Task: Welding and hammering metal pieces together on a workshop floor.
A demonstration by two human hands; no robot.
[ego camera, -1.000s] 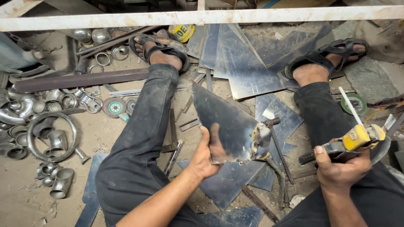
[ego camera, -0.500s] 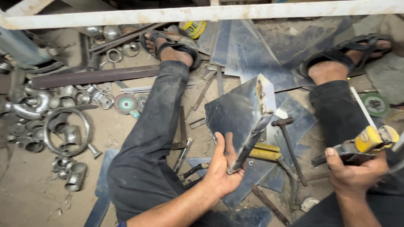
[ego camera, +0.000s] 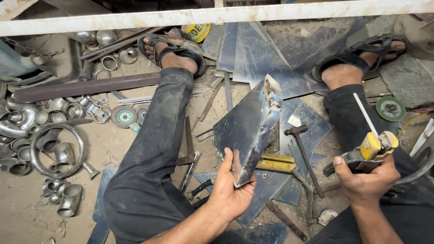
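Steel sheet, dark and folded at an angle, forms the welded workpiece [ego camera: 251,129] held by the left hand [ego camera: 230,190]; the grip is closed on its lower corner, thumb on the near face and fingers behind, so the piece stands tilted above the floor between the person's legs. The welded seam runs along its upper right edge. The right hand [ego camera: 366,180] is closed around the handle of a yellow electrode holder [ego camera: 368,151], from which a thin white welding rod [ego camera: 364,113] projects up and to the left, well apart from the workpiece. Beneath the workpiece, a yellow-handled tool [ego camera: 275,163] and a hammer [ego camera: 304,151] lie on flat steel offcuts [ego camera: 266,58] spread over the sandy floor [ego camera: 27,217]. To the left, beyond the left leg, lie shiny pipe fittings [ego camera: 58,158], a grinding disc [ego camera: 124,116] and a rusty angle bar [ego camera: 86,86]. Farthest away, both sandalled feet rest below a white painted rail [ego camera: 217,16].
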